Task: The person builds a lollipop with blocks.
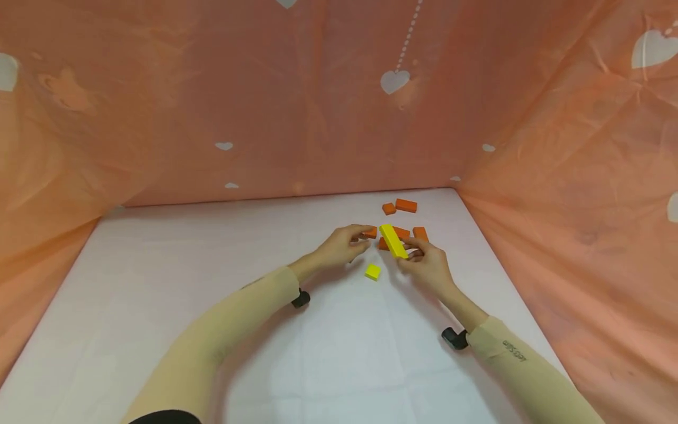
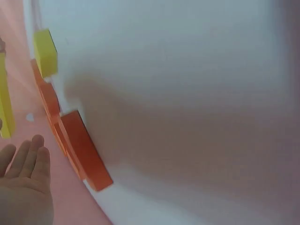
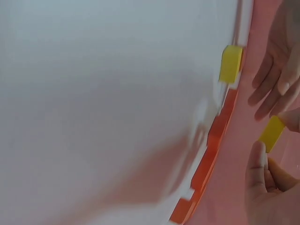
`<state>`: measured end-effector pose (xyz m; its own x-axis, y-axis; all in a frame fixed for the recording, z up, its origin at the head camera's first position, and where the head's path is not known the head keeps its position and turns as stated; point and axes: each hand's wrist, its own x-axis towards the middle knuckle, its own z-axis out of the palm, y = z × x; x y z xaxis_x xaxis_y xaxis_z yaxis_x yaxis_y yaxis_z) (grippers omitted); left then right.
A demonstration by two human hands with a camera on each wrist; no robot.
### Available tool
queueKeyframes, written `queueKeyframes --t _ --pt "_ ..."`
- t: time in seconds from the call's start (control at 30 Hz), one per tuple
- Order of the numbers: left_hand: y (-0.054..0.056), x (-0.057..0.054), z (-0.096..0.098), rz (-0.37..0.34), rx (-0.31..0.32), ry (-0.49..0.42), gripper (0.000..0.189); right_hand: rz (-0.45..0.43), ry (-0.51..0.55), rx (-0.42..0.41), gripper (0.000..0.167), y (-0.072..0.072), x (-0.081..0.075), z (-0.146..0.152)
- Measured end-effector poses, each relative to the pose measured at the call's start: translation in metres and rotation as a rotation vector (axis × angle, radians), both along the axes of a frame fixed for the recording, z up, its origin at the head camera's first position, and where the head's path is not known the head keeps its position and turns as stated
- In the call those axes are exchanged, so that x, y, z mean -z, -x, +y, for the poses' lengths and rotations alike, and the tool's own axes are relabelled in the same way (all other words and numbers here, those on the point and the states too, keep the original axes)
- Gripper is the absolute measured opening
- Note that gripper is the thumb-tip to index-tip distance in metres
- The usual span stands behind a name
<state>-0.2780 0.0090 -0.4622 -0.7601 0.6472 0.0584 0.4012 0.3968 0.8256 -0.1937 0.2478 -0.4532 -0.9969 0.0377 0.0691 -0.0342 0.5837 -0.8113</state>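
Yellow block | right fingers pinch it | left fingers extended | right sleeve: "Let's Slim"

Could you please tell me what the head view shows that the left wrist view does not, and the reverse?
Only the head view: both beige sleeves, the black wrist cameras, and most of the right hand gripping the long yellow block.

Only the left wrist view: the palm side of the left hand, which the head view sees from the back.

Both: that long yellow block, the small yellow block, orange blocks and the white tabletop.
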Motion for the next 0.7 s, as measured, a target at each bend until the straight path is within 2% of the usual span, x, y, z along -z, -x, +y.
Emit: queueKeyframes --t 0.2,0.47,0.57,0.7 --pt "-0.007 0.004 -0.002 -0.022 -0.057 -0.063 0.049 0.026 0.001 -0.047 0.052 0.001 0.001 -0.018" --pt "-0.015 0.0 -0.016 -0.162 -0.165 -0.124 0.046 -0.018 0.036 -0.069 0.052 0.001 0.002 -0.039" --pt "-0.017 -0.002 -0.025 -0.179 -0.196 -0.132 0.044 -0.014 0.035 -0.087 0.052 0.002 0.002 -0.047" --pt "-0.018 -0.001 -0.037 -0.165 -0.233 -0.132 0.04 -0.02 0.024 -0.11 0.051 0.001 0.002 -0.059"
